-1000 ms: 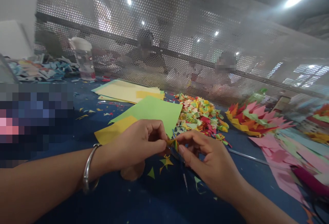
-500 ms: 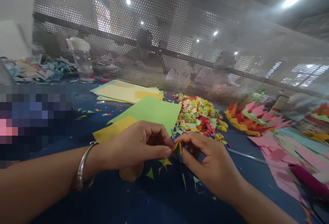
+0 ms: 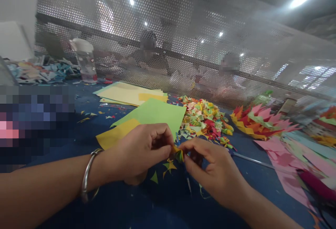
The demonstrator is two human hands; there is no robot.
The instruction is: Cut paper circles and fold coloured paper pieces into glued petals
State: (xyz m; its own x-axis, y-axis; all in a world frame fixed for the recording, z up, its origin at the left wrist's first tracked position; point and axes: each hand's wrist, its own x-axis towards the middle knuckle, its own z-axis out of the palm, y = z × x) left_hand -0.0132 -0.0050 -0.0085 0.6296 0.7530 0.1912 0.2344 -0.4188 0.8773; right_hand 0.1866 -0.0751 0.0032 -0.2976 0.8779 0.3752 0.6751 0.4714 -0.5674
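Head view: left hand (image 3: 147,148) and right hand (image 3: 215,169) both pinch a yellow-green paper piece (image 3: 180,154), near centre, seemingly part-shaped. Apparently done: small-piece heap (image 3: 203,115), far right. Seemingly left: green sheet (image 3: 157,113), far side, lying flat.

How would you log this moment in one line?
left hand: pinching yellow-green folded paper | right hand: pinching same piece | nearby: green sheet, yellow sheet, colourful paper heap

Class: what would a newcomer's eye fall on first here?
Front and center, the left hand and right hand hold a small yellow-green paper piece. Beyond lies a multicolored heap of paper bits, and right of it, a spiky red, orange and pink cluster.
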